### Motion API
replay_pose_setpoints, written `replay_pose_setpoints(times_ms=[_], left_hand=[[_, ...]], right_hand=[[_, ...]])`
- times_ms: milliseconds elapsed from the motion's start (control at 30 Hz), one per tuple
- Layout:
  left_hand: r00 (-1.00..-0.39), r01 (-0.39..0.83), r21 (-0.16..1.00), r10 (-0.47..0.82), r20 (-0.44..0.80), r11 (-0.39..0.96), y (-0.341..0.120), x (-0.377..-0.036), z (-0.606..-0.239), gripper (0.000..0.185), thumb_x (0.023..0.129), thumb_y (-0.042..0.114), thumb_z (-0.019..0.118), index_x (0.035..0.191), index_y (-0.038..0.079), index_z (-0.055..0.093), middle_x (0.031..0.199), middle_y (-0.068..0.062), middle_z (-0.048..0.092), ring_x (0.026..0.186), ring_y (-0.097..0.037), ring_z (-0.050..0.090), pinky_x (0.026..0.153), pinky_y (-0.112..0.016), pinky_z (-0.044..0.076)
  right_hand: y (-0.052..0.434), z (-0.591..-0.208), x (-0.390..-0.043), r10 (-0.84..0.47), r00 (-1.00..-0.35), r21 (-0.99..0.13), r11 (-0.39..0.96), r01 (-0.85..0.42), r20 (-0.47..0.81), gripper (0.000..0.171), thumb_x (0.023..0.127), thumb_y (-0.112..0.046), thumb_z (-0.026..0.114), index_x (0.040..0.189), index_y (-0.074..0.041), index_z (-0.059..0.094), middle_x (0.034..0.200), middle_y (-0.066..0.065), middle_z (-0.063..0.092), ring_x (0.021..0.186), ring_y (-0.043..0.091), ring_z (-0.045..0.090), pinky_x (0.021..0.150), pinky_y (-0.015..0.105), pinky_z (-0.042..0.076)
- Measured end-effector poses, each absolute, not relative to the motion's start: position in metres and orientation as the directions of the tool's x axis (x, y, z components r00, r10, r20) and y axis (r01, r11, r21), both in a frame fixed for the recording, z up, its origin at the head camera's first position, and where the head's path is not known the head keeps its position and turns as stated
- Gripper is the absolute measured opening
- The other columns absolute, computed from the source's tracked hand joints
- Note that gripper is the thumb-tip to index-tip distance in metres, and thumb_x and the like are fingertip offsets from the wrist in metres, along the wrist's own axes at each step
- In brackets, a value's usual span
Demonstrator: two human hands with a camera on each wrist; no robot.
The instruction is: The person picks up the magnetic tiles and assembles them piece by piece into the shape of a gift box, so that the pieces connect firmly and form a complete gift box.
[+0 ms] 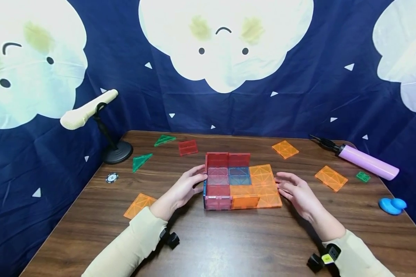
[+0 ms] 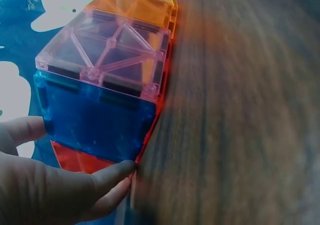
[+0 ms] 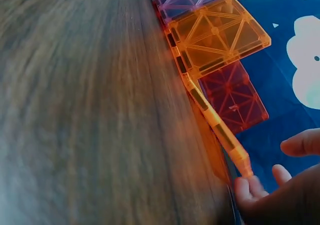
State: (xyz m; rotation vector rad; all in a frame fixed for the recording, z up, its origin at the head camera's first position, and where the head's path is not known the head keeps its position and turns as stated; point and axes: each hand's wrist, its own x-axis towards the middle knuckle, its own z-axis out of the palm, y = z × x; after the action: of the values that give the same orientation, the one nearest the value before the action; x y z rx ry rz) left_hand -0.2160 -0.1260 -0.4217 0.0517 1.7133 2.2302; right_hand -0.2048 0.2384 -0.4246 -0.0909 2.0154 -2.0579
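Note:
A low structure of translucent magnetic tiles stands mid-table. Its floor includes a blue tile (image 1: 240,176) and orange tiles (image 1: 262,175). Red tiles (image 1: 217,159) rise upright along the back; a pink tile (image 1: 218,203) and an orange tile (image 1: 245,202) stand along the front. My left hand (image 1: 184,187) touches the left end, its fingers reaching the edges of an upright blue tile (image 2: 95,117). At the right end, my right hand (image 1: 299,195) has its fingertips against the flat orange tiles' outer edge (image 3: 232,145); its other fingers are spread apart.
Loose orange tiles (image 1: 331,178), green triangles (image 1: 142,162) and a red tile (image 1: 188,147) lie around. A black stand (image 1: 117,152) with a pale sleeve is at left, near a poker chip (image 1: 112,177). A purple pump (image 1: 369,161), green brick (image 1: 363,176) and blue object (image 1: 392,206) sit right.

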Motion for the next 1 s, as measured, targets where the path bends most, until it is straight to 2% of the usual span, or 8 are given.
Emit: replay_pose_setpoints(times_ms=[133,233,333,467,700,1000], left_hand=[[-0.943,-0.238,0.948,0.285,-0.172,-0.214,-0.127,-0.218,-0.424,0.060,0.102,0.005,0.051,0.157,-0.002,0.028,0.157,-0.025,0.033,0.141,-0.035,0.035,0.115,-0.056,0.031],[-0.938,-0.248,0.946,0.296,-0.181,-0.208,-0.127,-0.218,-0.424,0.060,0.102,0.007,0.053,0.157,0.000,0.029,0.154,-0.027,0.037,0.141,-0.035,0.037,0.114,-0.056,0.032],[-0.933,-0.252,0.947,0.310,-0.183,-0.199,-0.126,-0.218,-0.423,0.061,0.101,0.007,0.054,0.157,0.001,0.030,0.153,-0.028,0.038,0.141,-0.035,0.037,0.114,-0.057,0.032],[-0.928,-0.256,0.950,0.321,-0.190,-0.178,-0.127,-0.218,-0.421,0.063,0.100,0.007,0.054,0.158,0.002,0.030,0.159,-0.023,0.033,0.142,-0.032,0.034,0.114,-0.058,0.031],[-0.917,-0.258,0.955,0.347,-0.195,-0.145,-0.128,-0.219,-0.421,0.064,0.101,0.009,0.053,0.159,0.001,0.027,0.163,-0.021,0.026,0.145,-0.034,0.031,0.113,-0.060,0.031],[-0.918,-0.263,0.953,0.344,-0.198,-0.152,-0.128,-0.218,-0.422,0.066,0.100,0.009,0.055,0.159,0.002,0.027,0.163,-0.021,0.026,0.144,-0.033,0.031,0.113,-0.060,0.031]], right_hand=[[0.237,-0.425,-0.205,-0.207,-0.973,-0.990,-0.080,0.118,-0.099,0.043,0.104,0.000,0.051,0.145,0.005,0.040,0.134,0.012,0.050,0.109,0.010,0.060,0.091,0.025,0.053],[0.235,-0.426,-0.206,-0.211,-0.975,-0.990,-0.104,0.096,-0.072,0.044,0.103,-0.001,0.056,0.144,0.003,0.042,0.132,0.008,0.050,0.109,0.011,0.060,0.089,0.025,0.053],[0.231,-0.426,-0.207,-0.226,-0.972,-0.988,-0.119,0.094,-0.065,0.049,0.103,-0.004,0.058,0.148,0.002,0.039,0.133,0.007,0.049,0.111,0.010,0.059,0.090,0.024,0.052],[0.227,-0.425,-0.209,-0.266,-0.961,-0.982,-0.145,0.118,-0.077,0.056,0.105,-0.009,0.057,0.153,0.003,0.032,0.134,0.006,0.051,0.113,0.011,0.060,0.092,0.025,0.052],[0.220,-0.424,-0.213,-0.315,-0.945,-0.977,-0.163,0.140,-0.083,0.058,0.106,-0.012,0.055,0.155,0.005,0.028,0.136,0.009,0.053,0.114,0.013,0.062,0.093,0.028,0.053],[0.208,-0.425,-0.217,-0.338,-0.938,-0.985,-0.117,0.127,-0.081,0.058,0.105,-0.015,0.058,0.153,0.007,0.034,0.143,0.025,0.047,0.115,0.014,0.062,0.094,0.030,0.053]])
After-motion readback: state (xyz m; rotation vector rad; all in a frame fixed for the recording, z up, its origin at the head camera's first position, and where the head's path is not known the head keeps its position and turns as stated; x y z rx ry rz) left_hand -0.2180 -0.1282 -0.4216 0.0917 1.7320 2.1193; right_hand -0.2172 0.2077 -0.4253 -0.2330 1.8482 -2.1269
